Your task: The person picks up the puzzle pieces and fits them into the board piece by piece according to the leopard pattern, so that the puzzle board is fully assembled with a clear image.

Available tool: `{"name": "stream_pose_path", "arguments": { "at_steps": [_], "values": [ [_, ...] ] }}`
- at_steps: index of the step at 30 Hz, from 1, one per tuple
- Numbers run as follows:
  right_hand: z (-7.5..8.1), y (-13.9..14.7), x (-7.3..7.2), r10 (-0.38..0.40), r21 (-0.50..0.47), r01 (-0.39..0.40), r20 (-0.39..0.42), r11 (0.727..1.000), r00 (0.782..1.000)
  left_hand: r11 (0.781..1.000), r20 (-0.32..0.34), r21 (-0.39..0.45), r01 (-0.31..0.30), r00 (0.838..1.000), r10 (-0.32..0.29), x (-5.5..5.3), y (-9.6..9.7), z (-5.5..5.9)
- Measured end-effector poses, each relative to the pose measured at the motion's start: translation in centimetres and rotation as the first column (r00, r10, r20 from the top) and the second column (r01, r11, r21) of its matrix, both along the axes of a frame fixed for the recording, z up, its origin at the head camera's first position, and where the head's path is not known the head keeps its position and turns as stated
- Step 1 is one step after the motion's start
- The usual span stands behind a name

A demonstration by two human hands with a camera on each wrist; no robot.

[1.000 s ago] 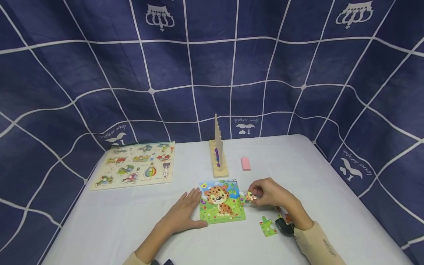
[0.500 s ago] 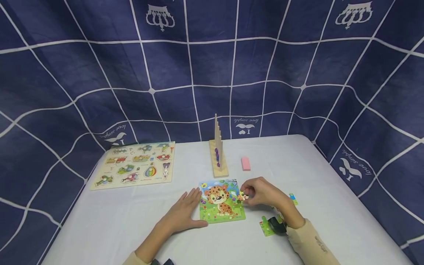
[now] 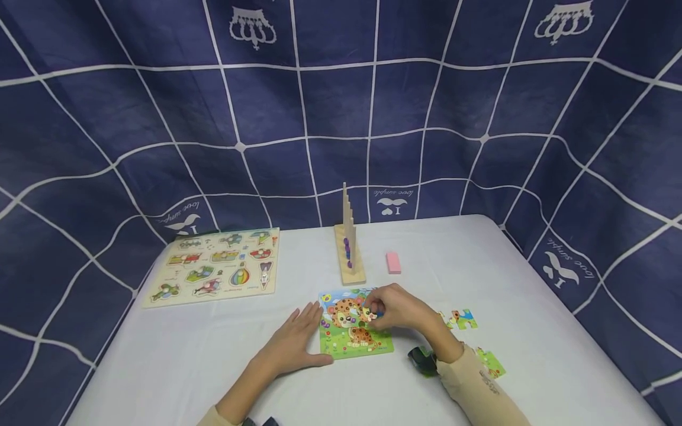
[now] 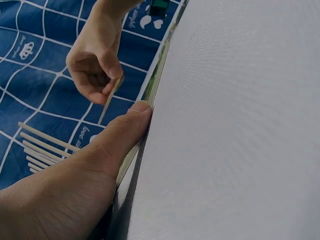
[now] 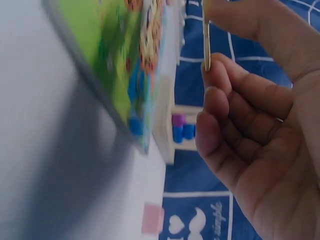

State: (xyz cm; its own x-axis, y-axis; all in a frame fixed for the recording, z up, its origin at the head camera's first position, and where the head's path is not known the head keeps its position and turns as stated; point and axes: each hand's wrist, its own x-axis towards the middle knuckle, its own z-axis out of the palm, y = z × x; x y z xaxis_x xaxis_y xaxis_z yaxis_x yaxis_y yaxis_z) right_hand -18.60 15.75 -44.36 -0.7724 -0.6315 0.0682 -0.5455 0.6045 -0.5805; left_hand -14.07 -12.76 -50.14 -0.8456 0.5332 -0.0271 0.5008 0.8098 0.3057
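Observation:
A square leopard puzzle board (image 3: 341,350) lies on the white table in front of the person. The left hand (image 3: 292,344) rests beside it, fingers extended and thumb spread, with the fingertips at the board's left edge. Above the board's upper right part, the right hand (image 3: 398,307) pinches a spotted jigsaw piece (image 3: 369,315) between thumb and index finger. That jigsaw piece (image 5: 206,45) appears edge-on in the right wrist view, held off the board. Loose jigsaw pieces (image 3: 466,319) lie right of the board, some partly hidden by the right forearm.
At the back left lies a wooden peg puzzle (image 3: 226,291) of vehicles. Behind the board stands a wooden stand (image 3: 353,277) with upright posts and purple and blue beads. A pink block (image 3: 393,262) sits to its right. A navy curtain (image 3: 341,106) surrounds the table's far side.
The right hand has carried the pinched jigsaw piece leftward, from beside the board's right edge to over the board. More loose pieces now show behind the forearm. The left hand stays put.

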Motion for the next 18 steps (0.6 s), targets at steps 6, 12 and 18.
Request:
{"name": "stream_pose_path", "arguments": {
  "at_steps": [6, 12, 18],
  "values": [
    [-0.4, -2.2, -0.2, 0.01, 0.045, -0.011, 0.01, 0.999, 1.0, 1.0, 0.004, 0.001, -0.005, 1.0, 0.005, 0.1, -0.1, 0.2],
    [-0.8, -4.1, -0.5, -0.005, 0.093, 0.002, 0.035, 0.996, 0.999, 1.0, 0.006, 0.005, -0.003, 1.0, 0.003, 0.0, -0.1, 0.0],
    [-1.5, -5.2, -0.6, -0.017, 0.124, 0.013, 0.027, 0.992, 1.0, 1.0, 0.008, 0.016, 0.005, 1.0, -0.005, 0.0, -0.1, -0.1]
  ]
}}
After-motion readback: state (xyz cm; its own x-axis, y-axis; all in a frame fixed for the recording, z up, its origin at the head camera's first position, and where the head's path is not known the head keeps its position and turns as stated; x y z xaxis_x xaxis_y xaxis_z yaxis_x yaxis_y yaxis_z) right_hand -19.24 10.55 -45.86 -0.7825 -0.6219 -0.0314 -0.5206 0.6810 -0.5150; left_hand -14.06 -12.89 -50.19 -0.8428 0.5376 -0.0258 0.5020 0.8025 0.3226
